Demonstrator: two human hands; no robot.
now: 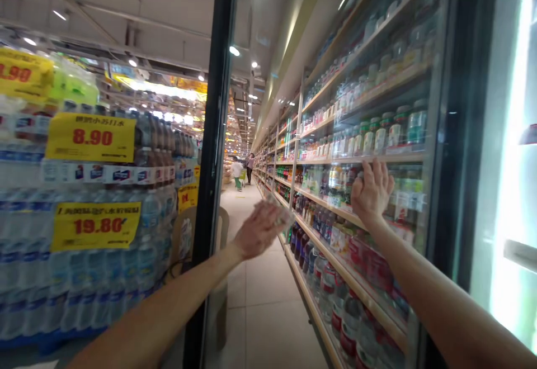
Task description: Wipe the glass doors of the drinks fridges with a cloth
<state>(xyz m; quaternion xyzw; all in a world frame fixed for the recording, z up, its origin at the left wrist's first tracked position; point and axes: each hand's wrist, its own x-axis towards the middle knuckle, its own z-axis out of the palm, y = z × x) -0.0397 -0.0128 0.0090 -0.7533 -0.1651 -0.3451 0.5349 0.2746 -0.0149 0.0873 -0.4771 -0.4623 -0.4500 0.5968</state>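
Observation:
In front of me stands a glass door with a black frame (213, 106). My left hand (258, 229) reaches to the middle of the pane and holds a pale, crumpled cloth (279, 212) under its fingers. Motion blurs the cloth, so whether it is fabric or paper is unclear. Higher and to the right is my right hand (372, 190), raised at the pane with fingers extended and nothing visible in it. Whether its fingertips touch the glass I cannot tell.
Stacked packs of bottled water (104, 274) with yellow price signs (95, 226) stand at left. Shelves of bottled drinks (348, 324) appear in the pane, beside a tiled aisle floor (268, 318). Two people (243, 170) are far down the aisle. A bright light strip (509, 162) runs along the right.

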